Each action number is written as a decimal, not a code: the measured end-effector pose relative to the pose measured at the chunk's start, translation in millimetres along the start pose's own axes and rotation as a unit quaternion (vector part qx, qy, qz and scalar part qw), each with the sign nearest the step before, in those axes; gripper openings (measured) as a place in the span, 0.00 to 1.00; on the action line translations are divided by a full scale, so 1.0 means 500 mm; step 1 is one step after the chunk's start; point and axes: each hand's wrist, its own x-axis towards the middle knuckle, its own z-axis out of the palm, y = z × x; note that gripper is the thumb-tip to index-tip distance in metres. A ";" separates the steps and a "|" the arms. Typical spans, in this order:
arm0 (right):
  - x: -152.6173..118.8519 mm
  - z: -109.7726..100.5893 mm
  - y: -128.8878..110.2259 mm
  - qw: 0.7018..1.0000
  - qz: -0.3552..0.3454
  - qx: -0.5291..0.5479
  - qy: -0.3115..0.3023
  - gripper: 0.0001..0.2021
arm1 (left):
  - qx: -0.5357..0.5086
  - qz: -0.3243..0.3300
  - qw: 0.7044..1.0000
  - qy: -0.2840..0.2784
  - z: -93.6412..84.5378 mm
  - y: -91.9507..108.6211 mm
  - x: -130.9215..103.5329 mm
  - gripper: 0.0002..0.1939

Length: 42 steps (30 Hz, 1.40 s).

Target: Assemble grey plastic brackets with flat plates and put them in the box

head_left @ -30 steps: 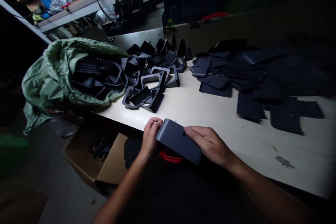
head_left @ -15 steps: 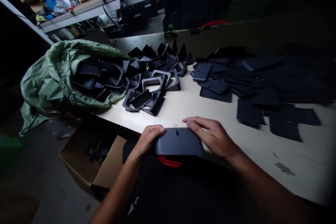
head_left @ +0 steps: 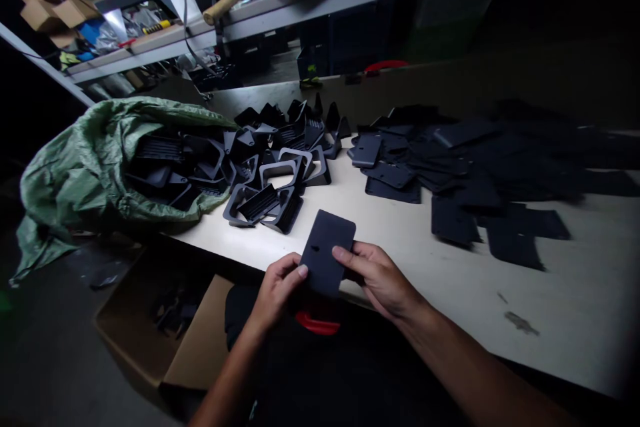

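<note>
Between my two hands, over the table's front edge, I hold a flat dark plastic plate point(head_left: 327, 243) with a small keyhole slot in its face. My left hand point(head_left: 277, 287) pinches its lower left edge, thumb on top. On the right edge, my right hand point(head_left: 377, 273) grips it with the thumb across the face and the fingers behind. Ahead on the table lie loose black bracket-like frames point(head_left: 280, 170). A pile of similar dark plates point(head_left: 390, 173) spreads to the right.
A green woven sack point(head_left: 95, 160) full of black frames lies at the table's left end. Below it stands an open cardboard box point(head_left: 195, 340) with dark parts inside. A shelf point(head_left: 165, 43) runs along the back, with a wooden-handled hammer point(head_left: 227, 3) on it.
The plate has turned from lying crosswise to a tilted, more upright pose. My right hand has shifted from its top corner to its right side. The view has swung slightly right.
</note>
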 end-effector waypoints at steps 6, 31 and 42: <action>-0.032 0.016 -0.001 0.955 -0.065 -0.262 -0.127 0.11 | -0.169 -0.043 0.984 0.032 0.014 0.038 0.027 0.24; -0.030 0.008 0.032 0.959 -0.060 -0.249 -0.123 0.20 | -0.312 -0.045 0.943 0.104 0.059 0.068 0.020 0.07; -0.025 0.023 0.026 0.951 0.021 -0.268 -0.155 0.25 | -0.344 -0.210 0.902 0.156 -0.039 -0.020 -0.026 0.16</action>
